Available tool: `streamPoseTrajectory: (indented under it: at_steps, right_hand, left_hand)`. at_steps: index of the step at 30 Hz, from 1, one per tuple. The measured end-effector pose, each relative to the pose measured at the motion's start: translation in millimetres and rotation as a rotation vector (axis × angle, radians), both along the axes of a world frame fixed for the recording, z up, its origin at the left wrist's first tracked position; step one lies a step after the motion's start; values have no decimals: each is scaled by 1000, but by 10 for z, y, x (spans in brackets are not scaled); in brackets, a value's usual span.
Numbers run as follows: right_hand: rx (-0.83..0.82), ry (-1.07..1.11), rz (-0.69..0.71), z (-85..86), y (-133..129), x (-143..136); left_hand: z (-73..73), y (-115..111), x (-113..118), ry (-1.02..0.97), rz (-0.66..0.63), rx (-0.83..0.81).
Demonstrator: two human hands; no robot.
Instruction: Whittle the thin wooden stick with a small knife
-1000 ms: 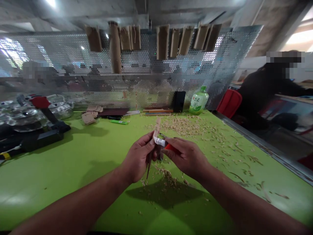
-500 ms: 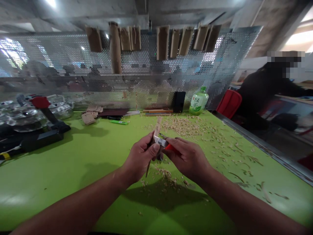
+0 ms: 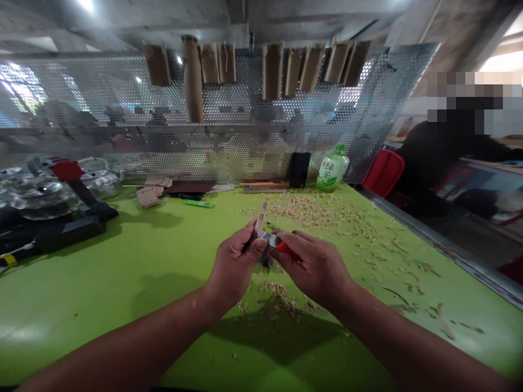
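Observation:
My left hand (image 3: pixel 235 261) is closed around a thin strip of wood (image 3: pixel 263 211), whose upper end sticks out above the fingers, slanting away from me. In my right hand (image 3: pixel 316 264) is a tool with a red handle (image 3: pixel 288 251). Its grey metal part (image 3: pixel 270 238) lies against the strip, beside my left thumb. Both hands are close together above the green table (image 3: pixel 163 283). Small wood shavings (image 3: pixel 280 294) lie on the table just below them.
More shavings (image 3: pixel 302 209) spread over the back and right. A green-capped bottle (image 3: pixel 333 170) and a black box (image 3: pixel 299 170) stand at the back. Metal pots (image 3: pixel 43 190) and a black device (image 3: pixel 69 234) are left. A person in black (image 3: pixel 437 147) sits at right.
The wood strip has shifted slightly in my left hand, and its lower end no longer shows below the fingers. My right hand has barely moved.

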State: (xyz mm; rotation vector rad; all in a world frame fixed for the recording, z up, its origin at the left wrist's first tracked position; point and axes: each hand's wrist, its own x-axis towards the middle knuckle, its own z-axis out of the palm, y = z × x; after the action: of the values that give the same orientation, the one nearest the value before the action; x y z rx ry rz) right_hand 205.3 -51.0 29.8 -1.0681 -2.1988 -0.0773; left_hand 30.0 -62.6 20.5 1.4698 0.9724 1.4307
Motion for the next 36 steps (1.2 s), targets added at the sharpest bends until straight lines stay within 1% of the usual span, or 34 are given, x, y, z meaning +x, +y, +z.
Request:
streamPoseTrajectory:
  at_steps: [13,17,23,28,31,36]
  right_hand:
    - [-29,24,11,15,-27,-16]
    - [-22,31,7,16,-40,-14]
    - [-26,36,10,16,-41,-10]
    - [-36,48,23,19,-52,-11]
    - [-32,45,20,28,-54,-14]
    - [-74,58,60,35,-36,-17]
  left_hand:
    - [-19,-21,7,-9,54,-9]
    - [16,-30,13,9,81,29]
    - [61,-44,19,13,70,71]
    - [-21,-24,13,-21,72,64]
    - [-54,-19,16,-49,50,38]
    - [7,-49,25,16,50,70]
